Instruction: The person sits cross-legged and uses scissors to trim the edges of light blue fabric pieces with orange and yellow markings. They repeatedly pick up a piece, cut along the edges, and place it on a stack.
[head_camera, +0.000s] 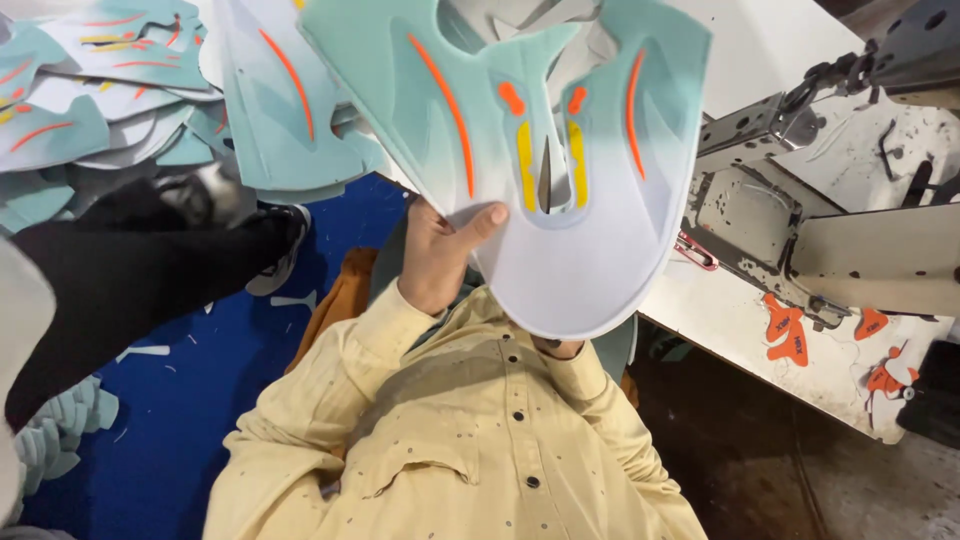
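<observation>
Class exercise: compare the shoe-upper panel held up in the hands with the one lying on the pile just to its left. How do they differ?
The held panel is lifted and pinched by the left hand; the pile panel lies flat among others. The held panel shows whole, with yellow strips and a white toe end; the pile panel is partly covered, showing one orange stripe. Both are mint-green with orange stripes.
</observation>
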